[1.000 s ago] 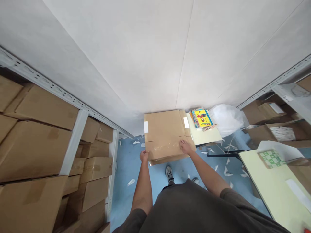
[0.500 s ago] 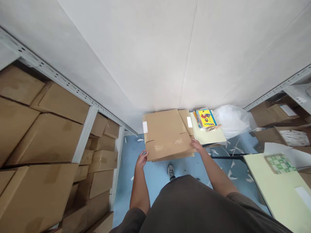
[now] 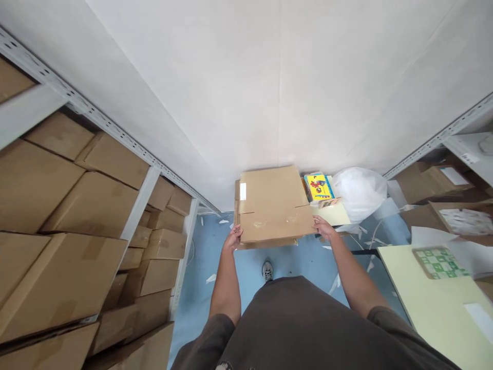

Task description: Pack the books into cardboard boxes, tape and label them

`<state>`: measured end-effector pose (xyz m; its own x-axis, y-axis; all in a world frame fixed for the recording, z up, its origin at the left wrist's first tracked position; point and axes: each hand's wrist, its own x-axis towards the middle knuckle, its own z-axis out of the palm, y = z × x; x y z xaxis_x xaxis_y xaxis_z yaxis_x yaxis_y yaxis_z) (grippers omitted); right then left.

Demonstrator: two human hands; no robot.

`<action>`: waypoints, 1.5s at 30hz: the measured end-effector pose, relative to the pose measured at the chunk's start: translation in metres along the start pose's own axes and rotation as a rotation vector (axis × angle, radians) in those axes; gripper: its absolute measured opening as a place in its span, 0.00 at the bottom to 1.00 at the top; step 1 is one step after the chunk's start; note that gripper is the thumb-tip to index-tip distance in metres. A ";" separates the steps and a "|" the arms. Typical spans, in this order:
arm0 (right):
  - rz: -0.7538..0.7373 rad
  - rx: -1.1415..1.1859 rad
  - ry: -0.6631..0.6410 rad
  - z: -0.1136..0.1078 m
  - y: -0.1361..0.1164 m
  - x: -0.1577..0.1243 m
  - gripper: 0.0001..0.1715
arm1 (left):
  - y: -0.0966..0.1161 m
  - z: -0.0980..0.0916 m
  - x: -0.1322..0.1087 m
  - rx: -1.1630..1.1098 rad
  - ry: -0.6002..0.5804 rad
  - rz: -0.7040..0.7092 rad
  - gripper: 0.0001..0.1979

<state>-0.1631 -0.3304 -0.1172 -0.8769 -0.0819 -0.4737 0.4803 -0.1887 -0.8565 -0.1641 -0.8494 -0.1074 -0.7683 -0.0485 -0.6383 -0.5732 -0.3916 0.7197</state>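
Observation:
A flattened cardboard box [image 3: 275,200] with a white label on its left side lies over other cardboard against the wall. My left hand [image 3: 233,238] grips its near left corner, fingers closed at the edge. At the near right corner my right hand [image 3: 322,226] pinches the same sheet. Edges of the cardboard beneath [image 3: 265,243] stick out at the left and along the near side; the rest of it is hidden.
Picture books [image 3: 319,188] lie on a pale yellow board [image 3: 336,214] to the right, beside a white plastic bag [image 3: 360,190]. Shelves of cardboard boxes [image 3: 87,277] line the left. A pale table [image 3: 431,298] stands at the right. Paper scraps litter the blue floor [image 3: 200,298].
The top flattened box has shifted right and turned straighter, with both hands still on it. More of the cardboard below now shows at the left. The view has shifted slightly.

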 end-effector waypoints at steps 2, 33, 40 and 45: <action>-0.005 0.028 0.017 -0.015 -0.005 -0.012 0.37 | -0.005 0.014 -0.006 0.019 -0.040 0.017 0.30; -0.412 0.532 0.878 -0.278 0.114 -0.456 0.38 | -0.152 0.547 -0.061 0.685 -1.038 -0.214 0.32; -0.386 0.684 1.111 -0.264 0.149 -0.469 0.35 | -0.203 0.644 -0.036 0.745 -1.249 -0.383 0.37; -0.364 0.721 1.279 -0.276 0.137 -0.469 0.33 | -0.235 0.741 -0.023 0.819 -1.338 -0.460 0.33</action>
<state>0.3192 -0.0482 -0.0687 -0.1536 0.8830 -0.4436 -0.1977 -0.4673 -0.8617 -0.2228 -0.0755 -0.0596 0.0647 0.8835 -0.4639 -0.4646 0.4381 0.7696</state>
